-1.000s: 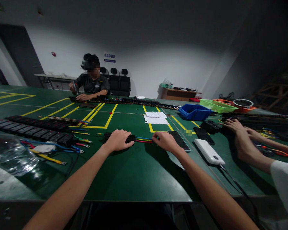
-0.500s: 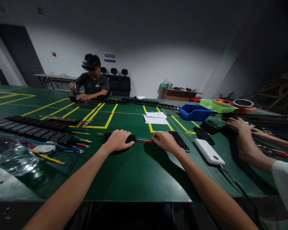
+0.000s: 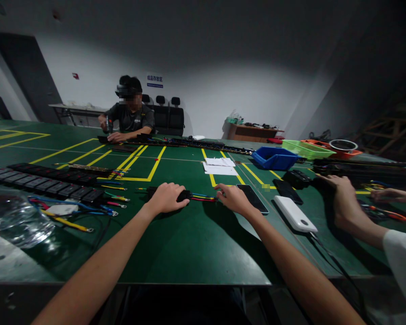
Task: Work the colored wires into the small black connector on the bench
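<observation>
Two bare hands over a green tabletop here. Left hand sits on top of a black block, fingers curled over it and grasping it, thumb on the near side. Block's lying flat near the middle of the scene, with coloured wires sticking out its right end. Right hand is at the right tips of those, fingers bent and a bit spread; can't tell if they're pinching anything. Just right of that there's a phone, then a white power bank. Papers and a blue bin sit farther off, and a row of black modules runs along the left.
</observation>
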